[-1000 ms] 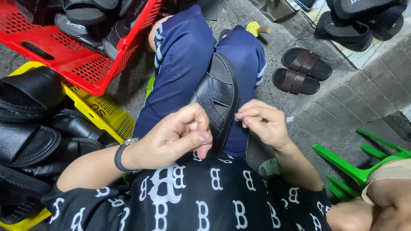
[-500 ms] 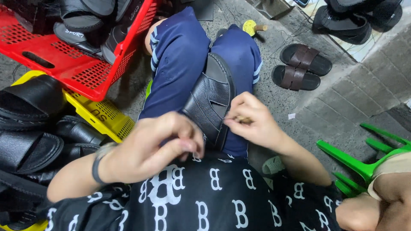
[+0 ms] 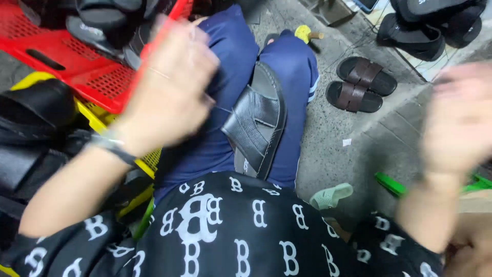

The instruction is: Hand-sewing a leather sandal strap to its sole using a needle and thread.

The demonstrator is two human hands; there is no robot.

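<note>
Floor (image 3: 369, 149): grey speckled concrete, a seam running diagonally at right. Red plastic crate (image 3: 77, 72) upper left, stacked with dark sandals; yellow crate (image 3: 97, 120) beneath and beside it. Pair of brown slide sandals (image 3: 361, 84) on floor, black pair (image 3: 425, 23) beyond. Green plastic piece (image 3: 392, 184) at right. Even light, no hard shadows.

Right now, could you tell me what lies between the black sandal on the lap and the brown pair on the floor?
In the head view, only the blue trouser leg and bare floor separate the black sandal from the brown pair.
</note>
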